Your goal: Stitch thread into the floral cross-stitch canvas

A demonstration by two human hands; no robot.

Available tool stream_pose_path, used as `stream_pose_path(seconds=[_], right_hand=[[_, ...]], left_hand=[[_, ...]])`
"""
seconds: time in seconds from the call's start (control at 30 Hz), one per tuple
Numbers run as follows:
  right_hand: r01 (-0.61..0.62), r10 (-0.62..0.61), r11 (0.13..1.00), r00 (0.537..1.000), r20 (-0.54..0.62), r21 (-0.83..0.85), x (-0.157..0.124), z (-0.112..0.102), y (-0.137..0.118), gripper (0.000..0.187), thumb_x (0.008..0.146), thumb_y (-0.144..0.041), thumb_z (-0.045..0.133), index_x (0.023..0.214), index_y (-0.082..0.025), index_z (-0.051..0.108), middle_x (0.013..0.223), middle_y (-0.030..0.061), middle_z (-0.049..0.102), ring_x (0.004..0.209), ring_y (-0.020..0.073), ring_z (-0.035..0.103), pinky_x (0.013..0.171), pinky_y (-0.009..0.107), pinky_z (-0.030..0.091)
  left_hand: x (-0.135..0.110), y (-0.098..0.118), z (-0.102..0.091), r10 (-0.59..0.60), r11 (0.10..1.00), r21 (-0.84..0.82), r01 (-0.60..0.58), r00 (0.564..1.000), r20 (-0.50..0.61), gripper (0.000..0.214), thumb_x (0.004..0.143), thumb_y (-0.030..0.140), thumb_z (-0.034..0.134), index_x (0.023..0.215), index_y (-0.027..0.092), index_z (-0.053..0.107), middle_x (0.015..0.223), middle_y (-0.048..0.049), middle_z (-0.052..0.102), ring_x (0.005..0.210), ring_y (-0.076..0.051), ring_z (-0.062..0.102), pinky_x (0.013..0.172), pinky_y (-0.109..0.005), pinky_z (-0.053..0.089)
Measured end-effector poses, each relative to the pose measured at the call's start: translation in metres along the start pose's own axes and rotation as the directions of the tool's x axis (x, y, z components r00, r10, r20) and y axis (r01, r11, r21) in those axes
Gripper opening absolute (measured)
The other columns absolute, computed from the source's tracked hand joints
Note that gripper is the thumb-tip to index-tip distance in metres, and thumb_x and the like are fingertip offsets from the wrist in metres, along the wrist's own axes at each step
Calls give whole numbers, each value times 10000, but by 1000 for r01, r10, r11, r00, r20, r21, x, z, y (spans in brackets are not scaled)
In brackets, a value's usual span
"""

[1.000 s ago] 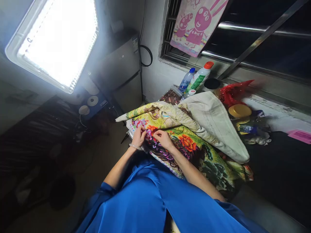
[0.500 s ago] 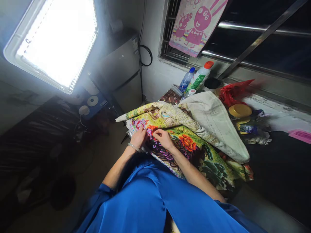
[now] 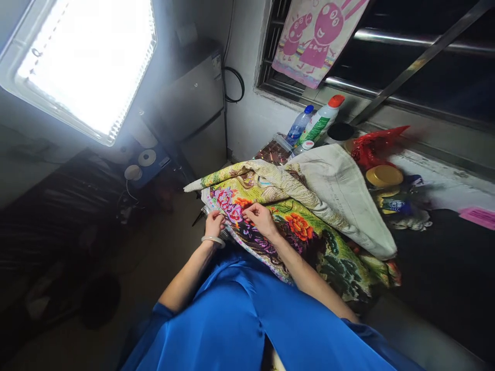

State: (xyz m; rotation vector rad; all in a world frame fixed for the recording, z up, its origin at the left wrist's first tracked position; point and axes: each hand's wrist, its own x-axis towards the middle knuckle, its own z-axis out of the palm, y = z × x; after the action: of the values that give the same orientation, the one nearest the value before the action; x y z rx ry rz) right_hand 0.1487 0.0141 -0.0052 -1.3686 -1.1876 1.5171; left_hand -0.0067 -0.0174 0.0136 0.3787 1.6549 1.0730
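Note:
A large embroidered cloth with bright flowers and green trees lies across my lap and the table, its far part folded over to show the pale back. My right hand rests on the flowered part with its fingers pinched together on something too small to name. My left hand, a bangle on its wrist, grips the cloth's near left edge with curled fingers. Both hands are close together near the purple and red flowers.
A bright lamp panel shines at the upper left. Bottles, a red bag and a yellow lid stand behind the cloth by the window wall. A pink cartoon towel hangs on the window bars. Dark floor lies to the left.
My left hand has slid left and down, from the flowered surface to the cloth's near edge. My right hand stays almost where it was.

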Motion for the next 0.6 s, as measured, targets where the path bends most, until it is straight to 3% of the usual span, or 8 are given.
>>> stream_pose_path(seconds=[0.1,0.23,0.37,0.47,0.53,0.6], right_hand=[[-18,19,999,1000,-8,28,0,-2,4,288,636,-443,663,623,-212,492,617,20,643,565,159,618,565,308,530],[-34,35,999,999,-22,29,-1,-2,5,296,627,-442,671,612,-226,471,591,13,635,527,161,601,528,312,528],[-49,50,999,998,-35,18,-3,-4,1,259,608,-416,670,627,-224,495,556,-6,609,493,149,568,493,290,494],[-54,54,999,998,-38,-3,-2,-6,-2,225,603,-399,660,656,-206,557,548,-8,603,494,141,547,483,272,462],[-39,38,999,999,-33,-23,-1,-8,-3,227,603,-401,652,674,-190,605,554,-5,606,503,136,536,485,265,444],[-23,22,999,1000,-20,-39,0,-9,-3,246,606,-409,638,695,-180,645,563,-2,612,513,133,528,486,261,430]], left_hand=[[-11,-10,5,-252,951,-169,257,966,53,177,612,160,643,716,175,501,587,28,554,484,-78,529,490,-199,378],[-19,-14,11,-355,899,-211,384,920,164,170,606,170,662,627,168,493,579,4,567,505,-97,552,516,-225,421],[-12,-21,10,-347,908,-183,378,920,181,213,580,214,704,668,172,515,581,17,557,515,-105,549,510,-232,408],[-4,-29,7,-298,942,-164,294,955,-1,264,573,218,715,752,188,524,559,58,514,489,-83,511,494,-215,366],[-1,-33,5,-299,943,-189,275,948,-109,307,569,203,717,799,202,513,564,73,512,476,-72,492,489,-209,354],[0,-33,6,-334,923,-231,307,939,-88,325,556,204,731,775,203,492,548,82,499,437,-61,454,473,-207,345]])
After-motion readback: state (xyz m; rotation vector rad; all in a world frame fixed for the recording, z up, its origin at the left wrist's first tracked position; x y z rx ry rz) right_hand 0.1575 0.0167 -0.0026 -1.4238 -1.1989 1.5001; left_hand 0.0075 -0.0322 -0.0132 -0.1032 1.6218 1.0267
